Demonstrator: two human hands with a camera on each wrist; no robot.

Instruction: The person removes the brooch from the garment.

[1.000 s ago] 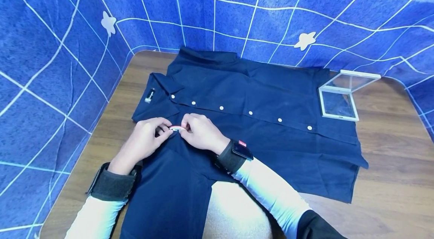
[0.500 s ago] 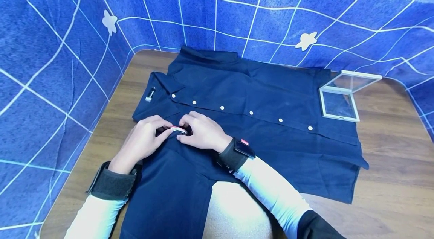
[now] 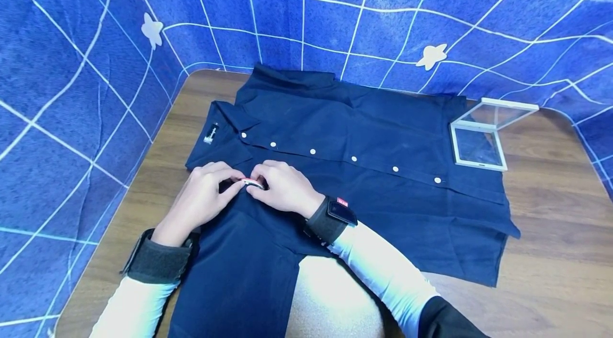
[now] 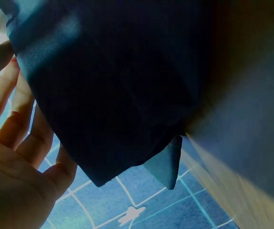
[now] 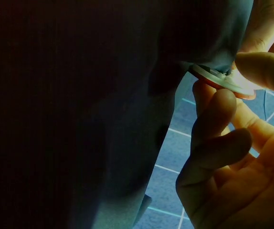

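Note:
A navy short-sleeved shirt [image 3: 383,125] with white buttons lies spread out, its collar [image 3: 232,120] toward the left. Just below the collar, my left hand [image 3: 203,191] pinches the left edge of a small round pin badge [image 3: 253,183] between thumb and forefinger. My right hand [image 3: 287,186] has thumb and curled forefinger at the badge's right edge. In the right wrist view the badge [image 5: 223,86] shows a reddish rim, with its back against the cloth and fingertips [image 5: 223,102] under its face. The left wrist view shows mostly dark shirt cloth [image 4: 113,95] beside the hand [image 4: 20,167].
An open, hinged white-framed clear case [image 3: 479,146] stands on the shirt's hem at the right. The wooden table [image 3: 551,210] extends beyond the shirt. A blue curtain [image 3: 335,13] with white lines and stars hangs along the back and left.
My right thumb and forefinger parted from the badge's right side half a second ago, showing more of it, and are now nearer its edge. The left hand keeps its pinch; the badge has tilted slightly.

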